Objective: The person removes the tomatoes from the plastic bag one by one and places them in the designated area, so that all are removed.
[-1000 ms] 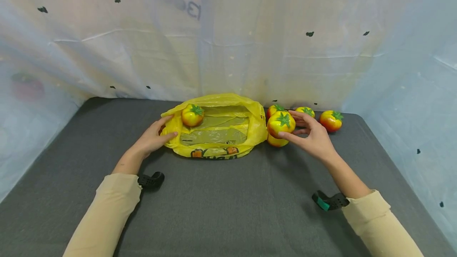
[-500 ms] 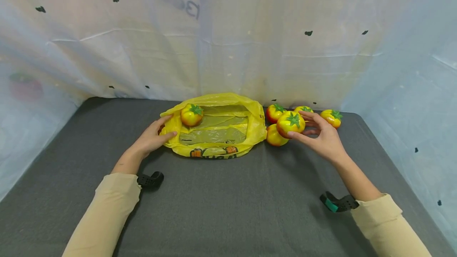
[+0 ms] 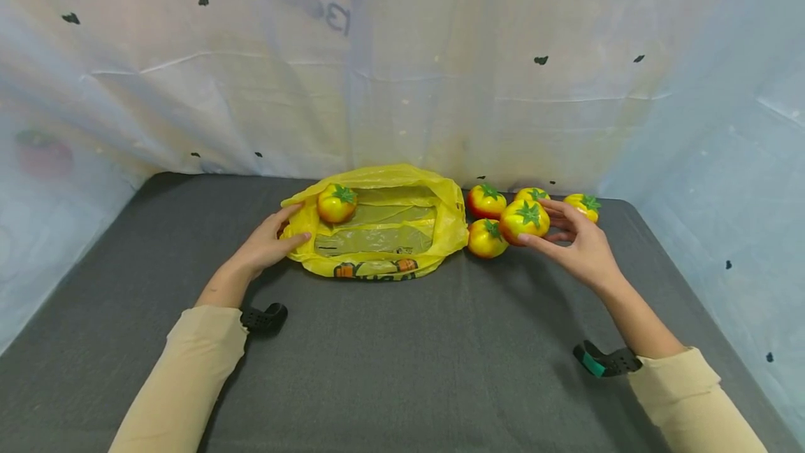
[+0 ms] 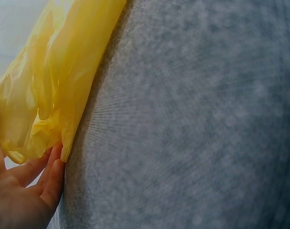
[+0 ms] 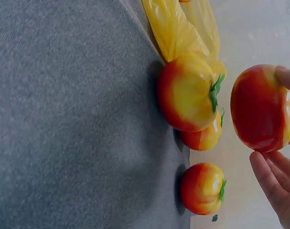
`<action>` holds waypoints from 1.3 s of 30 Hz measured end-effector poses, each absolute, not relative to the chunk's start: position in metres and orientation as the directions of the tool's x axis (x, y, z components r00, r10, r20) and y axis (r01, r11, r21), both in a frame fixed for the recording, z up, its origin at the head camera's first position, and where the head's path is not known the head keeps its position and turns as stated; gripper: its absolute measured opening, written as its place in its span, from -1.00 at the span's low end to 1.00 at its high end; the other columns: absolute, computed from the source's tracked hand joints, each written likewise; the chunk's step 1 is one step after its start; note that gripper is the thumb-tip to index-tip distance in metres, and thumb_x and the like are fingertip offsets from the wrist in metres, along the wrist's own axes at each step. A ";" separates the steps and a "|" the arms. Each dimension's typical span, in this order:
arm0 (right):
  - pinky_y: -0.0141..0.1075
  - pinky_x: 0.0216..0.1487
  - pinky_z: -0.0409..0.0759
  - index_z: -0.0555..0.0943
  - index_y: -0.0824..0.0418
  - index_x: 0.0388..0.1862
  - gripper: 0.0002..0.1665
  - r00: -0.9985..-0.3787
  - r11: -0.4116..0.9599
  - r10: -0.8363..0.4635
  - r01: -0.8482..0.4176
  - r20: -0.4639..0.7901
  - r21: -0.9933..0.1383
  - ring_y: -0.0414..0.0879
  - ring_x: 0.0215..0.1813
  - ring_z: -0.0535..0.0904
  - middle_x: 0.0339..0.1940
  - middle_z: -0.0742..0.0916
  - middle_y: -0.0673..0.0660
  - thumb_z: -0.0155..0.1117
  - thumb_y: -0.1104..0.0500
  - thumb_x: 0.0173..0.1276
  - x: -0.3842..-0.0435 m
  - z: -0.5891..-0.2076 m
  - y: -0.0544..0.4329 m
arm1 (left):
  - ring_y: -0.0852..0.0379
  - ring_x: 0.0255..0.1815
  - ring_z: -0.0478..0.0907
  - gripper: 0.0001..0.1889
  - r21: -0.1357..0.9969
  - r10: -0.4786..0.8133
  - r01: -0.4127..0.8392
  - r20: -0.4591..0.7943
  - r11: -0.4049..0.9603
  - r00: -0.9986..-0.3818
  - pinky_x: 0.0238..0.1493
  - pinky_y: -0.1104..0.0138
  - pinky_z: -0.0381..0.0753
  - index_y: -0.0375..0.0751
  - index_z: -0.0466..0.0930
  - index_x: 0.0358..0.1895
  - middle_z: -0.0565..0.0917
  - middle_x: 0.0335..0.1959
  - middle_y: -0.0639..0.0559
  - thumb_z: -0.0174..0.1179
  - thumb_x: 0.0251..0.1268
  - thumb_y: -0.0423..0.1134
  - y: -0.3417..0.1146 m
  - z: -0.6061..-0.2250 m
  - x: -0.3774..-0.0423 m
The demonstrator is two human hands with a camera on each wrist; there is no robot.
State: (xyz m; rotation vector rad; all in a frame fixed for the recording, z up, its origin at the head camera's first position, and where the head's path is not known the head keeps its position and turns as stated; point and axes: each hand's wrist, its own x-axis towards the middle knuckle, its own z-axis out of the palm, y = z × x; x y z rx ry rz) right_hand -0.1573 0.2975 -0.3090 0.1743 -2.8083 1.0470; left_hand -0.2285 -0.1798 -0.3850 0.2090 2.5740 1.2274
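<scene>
A yellow plastic bag [image 3: 449, 222] lies with its mouth spread wide, dark print on its front. My left hand [image 3: 267, 240] holds the bag's left end, thumb and fingers on either side of it; in the left wrist view its fingers [image 4: 51, 183] touch the lower edge of the yellow plastic. One red-and-yellow tomato [image 3: 336, 205] with green leaves sits inside the bag at the left. To the bag's right, my right hand [image 3: 581, 243] grips another tomato [image 5: 259, 109] between thumb and fingertips, off the table, leaves up in the head view.
Several more tomatoes stand right of the bag: one front tomato [image 3: 487, 239], one behind it [image 3: 486, 201], one at the back [image 3: 532, 193] and one far right [image 3: 583, 207]. A whitish plastic sheet [image 3: 402, 89] hangs behind the dark grey table [image 3: 402, 355].
My right hand has moved to the right with its tomato, away from the bag, uncovering the front tomato beside the bag. My left hand stays at the bag's left end.
</scene>
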 end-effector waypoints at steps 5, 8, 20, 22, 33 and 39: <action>-0.74 -0.19 0.43 0.31 0.15 0.43 -0.19 -0.983 0.751 -0.064 -0.159 0.170 -0.640 0.03 0.02 0.57 0.29 0.51 0.28 0.35 -0.06 0.27 -0.158 -0.314 0.302 | -0.39 0.49 -0.09 -0.25 0.780 0.250 0.012 -0.186 0.625 -0.950 0.37 -0.23 0.09 -0.09 -0.17 0.56 -0.13 0.53 -0.35 0.02 0.47 -0.06 -0.180 -0.386 -0.228; -0.75 -0.19 0.42 0.30 0.18 0.43 -0.17 -0.985 0.748 -0.061 -0.152 0.162 -0.645 0.10 0.04 0.56 0.29 0.50 0.29 0.35 -0.06 0.27 -0.157 -0.315 0.304 | -0.39 0.49 -0.08 -0.25 0.780 0.251 0.011 -0.188 0.625 -0.950 0.37 -0.23 0.10 -0.09 -0.18 0.56 -0.13 0.53 -0.35 0.02 0.47 -0.06 -0.180 -0.386 -0.228; -0.77 -0.19 0.38 0.29 0.19 0.43 -0.17 -0.986 0.763 -0.046 -0.137 0.158 -0.631 0.16 0.07 0.57 0.27 0.52 0.31 0.34 -0.08 0.28 -0.156 -0.324 0.313 | -0.39 0.48 -0.08 -0.25 0.777 0.249 0.014 -0.185 0.629 -0.951 0.36 -0.23 0.10 -0.10 -0.17 0.56 -0.12 0.53 -0.36 0.02 0.46 -0.07 -0.181 -0.387 -0.227; -0.77 -0.19 0.37 0.29 0.19 0.44 -0.16 -0.987 0.766 -0.040 -0.129 0.154 -0.630 0.17 0.09 0.56 0.27 0.52 0.32 0.34 -0.08 0.28 -0.156 -0.326 0.315 | -0.39 0.49 -0.08 -0.25 0.777 0.247 0.014 -0.183 0.629 -0.952 0.37 -0.23 0.09 -0.10 -0.17 0.56 -0.12 0.53 -0.36 0.02 0.46 -0.07 -0.181 -0.387 -0.227; -0.35 -0.05 0.61 0.28 0.22 0.43 -0.14 -0.995 0.797 0.002 -0.057 0.097 -0.601 0.20 0.10 0.55 0.26 0.51 0.36 0.30 -0.15 0.29 -0.156 -0.332 0.323 | -0.38 0.49 -0.09 -0.24 0.783 0.248 0.009 -0.186 0.622 -0.951 0.38 -0.23 0.09 -0.09 -0.17 0.56 -0.13 0.53 -0.35 0.03 0.46 -0.04 -0.181 -0.387 -0.229; -0.61 -0.15 0.49 0.30 0.22 0.41 -0.15 -0.995 0.797 0.007 -0.053 0.098 -0.601 0.20 0.11 0.55 0.25 0.52 0.36 0.31 -0.16 0.27 -0.158 -0.339 0.328 | -0.37 0.50 -0.10 -0.24 0.780 0.246 0.013 -0.182 0.626 -0.952 0.38 -0.22 0.08 -0.08 -0.17 0.56 -0.13 0.54 -0.33 0.03 0.46 -0.04 -0.180 -0.386 -0.229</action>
